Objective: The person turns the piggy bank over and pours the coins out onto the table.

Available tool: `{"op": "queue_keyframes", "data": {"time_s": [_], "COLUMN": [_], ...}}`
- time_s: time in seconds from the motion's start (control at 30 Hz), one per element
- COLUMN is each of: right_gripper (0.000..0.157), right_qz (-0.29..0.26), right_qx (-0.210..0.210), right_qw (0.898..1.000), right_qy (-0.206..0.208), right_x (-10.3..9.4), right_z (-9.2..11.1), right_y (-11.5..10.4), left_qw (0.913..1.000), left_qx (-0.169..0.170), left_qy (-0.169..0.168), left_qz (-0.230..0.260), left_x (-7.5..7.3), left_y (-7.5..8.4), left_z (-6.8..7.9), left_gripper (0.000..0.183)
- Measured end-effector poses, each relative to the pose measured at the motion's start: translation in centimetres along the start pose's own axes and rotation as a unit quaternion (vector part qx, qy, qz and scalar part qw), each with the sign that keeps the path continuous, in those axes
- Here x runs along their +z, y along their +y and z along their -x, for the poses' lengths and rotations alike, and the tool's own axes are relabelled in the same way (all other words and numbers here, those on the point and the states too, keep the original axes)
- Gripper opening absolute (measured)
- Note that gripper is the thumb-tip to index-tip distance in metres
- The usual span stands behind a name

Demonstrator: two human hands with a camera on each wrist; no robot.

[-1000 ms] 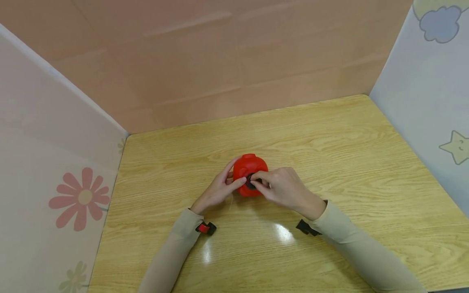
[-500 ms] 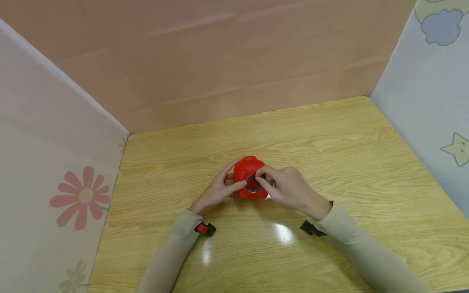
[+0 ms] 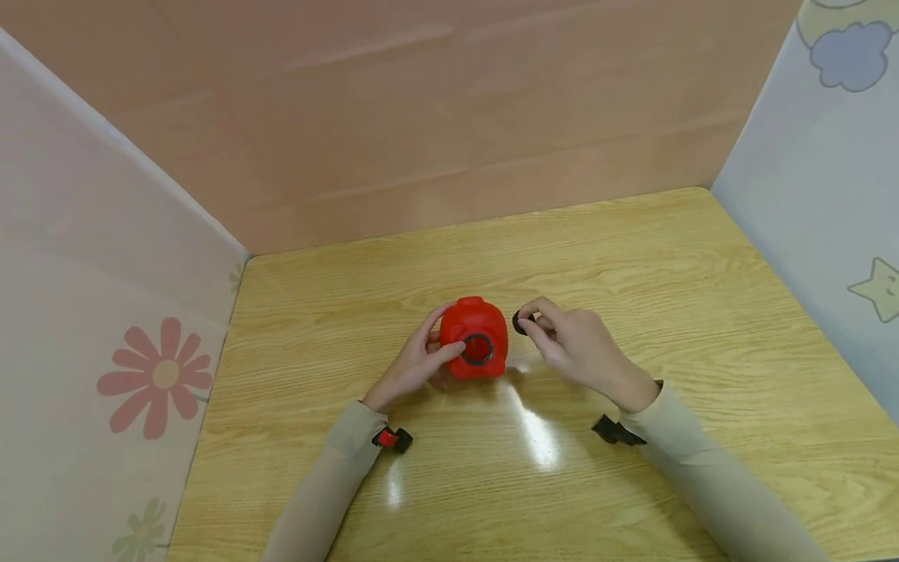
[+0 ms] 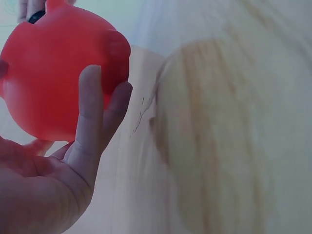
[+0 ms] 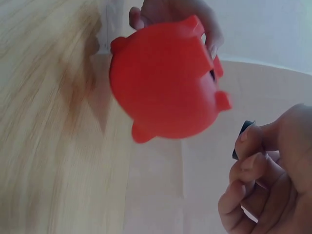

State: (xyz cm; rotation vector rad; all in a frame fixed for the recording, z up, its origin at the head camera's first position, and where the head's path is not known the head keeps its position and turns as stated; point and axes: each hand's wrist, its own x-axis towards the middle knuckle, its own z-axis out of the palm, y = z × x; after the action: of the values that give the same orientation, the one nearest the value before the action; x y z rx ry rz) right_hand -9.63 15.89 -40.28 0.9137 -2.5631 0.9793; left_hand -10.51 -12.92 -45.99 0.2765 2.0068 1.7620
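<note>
A round red piggy bank point(image 3: 476, 314) with stubby feet is held over the table, its underside turned up. The dark-rimmed round hole point(image 3: 477, 364) in that underside is uncovered. My left hand point(image 3: 413, 368) grips the bank from the left, thumb at the hole's edge and fingers around the side; the left wrist view shows fingers point(image 4: 90, 112) along the red shell point(image 4: 58, 73). Just right of the bank, my right hand point(image 3: 581, 345) pinches a small black plug point(image 3: 520, 324) between thumb and forefinger. In the right wrist view the plug point(image 5: 246, 126) shows mostly edge-on, apart from the bank.
A wood-grain table point(image 3: 337, 312) lies beneath both hands. An orange-pink panel point(image 3: 379, 117) stands at the back, with pale printed panels on the left point(image 3: 56, 273) and right point(image 3: 808, 195). Dark camera mounts point(image 3: 618, 431) hang at both wrists.
The black plug has come out of the hole in my right hand and moved right, away from the bank. The hole now shows fully. My left hand keeps its grip.
</note>
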Motion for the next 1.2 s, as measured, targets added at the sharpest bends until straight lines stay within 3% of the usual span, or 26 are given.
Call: {"op": "queue_keyframes", "data": {"time_s": [0.13,0.3,0.47,0.87,1.2], "right_gripper": [0.004,0.011,0.020,0.028,0.039], "right_qz": [0.021,0.045,0.059,0.104,0.102], "right_qx": [0.044,0.102,0.159,0.268,0.331], "right_qw": [0.999,0.993,0.982,0.951,0.929], "right_qy": [-0.007,-0.047,-0.087,-0.114,-0.131], "right_x": [-0.5,-1.1,-2.3,-5.0,-6.7], "right_z": [0.4,1.0,1.6,3.9,5.1], "right_y": [1.3,3.7,6.0,11.5,13.6], "left_qw": [1.0000,0.9999,0.9996,0.9989,0.9985], "left_qx": [0.007,0.013,0.023,0.040,0.040], "left_qy": [-0.001,0.004,0.014,0.017,0.030], "left_qz": [0.001,-0.003,-0.008,-0.015,-0.024], "left_x": [-0.2,-0.4,-0.6,-0.9,-0.5], "left_y": [0.1,0.2,0.2,0.5,0.3], "left_z": [0.0,0.0,0.0,0.6,0.7], "left_gripper": [0.072,0.073,0.073,0.074,0.077]}}
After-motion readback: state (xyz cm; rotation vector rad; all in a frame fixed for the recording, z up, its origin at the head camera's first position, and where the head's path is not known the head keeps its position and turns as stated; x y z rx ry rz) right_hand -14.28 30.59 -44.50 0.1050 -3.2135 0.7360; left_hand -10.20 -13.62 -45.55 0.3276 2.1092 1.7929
